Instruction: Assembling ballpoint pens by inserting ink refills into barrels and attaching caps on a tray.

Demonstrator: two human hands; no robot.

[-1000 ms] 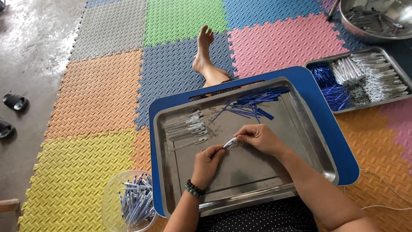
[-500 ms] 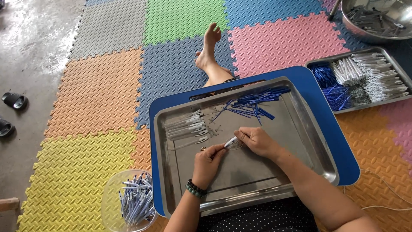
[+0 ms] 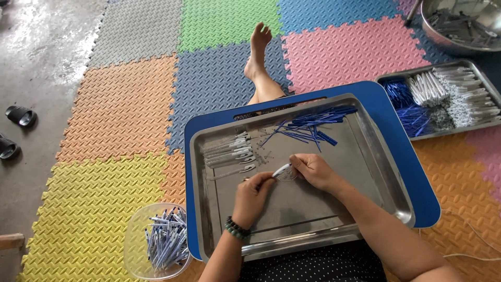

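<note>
A steel tray (image 3: pixel 386 180) rests on a blue lap board (image 3: pixel 407 156) over my legs. My left hand (image 3: pixel 253 194) and my right hand (image 3: pixel 313 171) meet at the tray's middle, both pinching a clear pen barrel (image 3: pixel 282 171) between their fingertips. Loose blue pen refills (image 3: pixel 313 125) lie in a heap at the tray's far side. A row of clear pen barrels (image 3: pixel 229 152) lies at the tray's far left. A beaded bracelet circles my left wrist.
A clear plastic bowl (image 3: pixel 136 245) with several finished blue pens stands on the mat at the left. A second steel tray (image 3: pixel 443 99) of pen parts lies at the right, a steel basin (image 3: pixel 459 23) behind it. My bare foot (image 3: pixel 258 49) stretches ahead. Dark sandals (image 3: pixel 18 116) lie at far left.
Both hands have stayed at the tray's middle on the pen barrel, with only small finger shifts. My foot has tilted slightly to the right.
</note>
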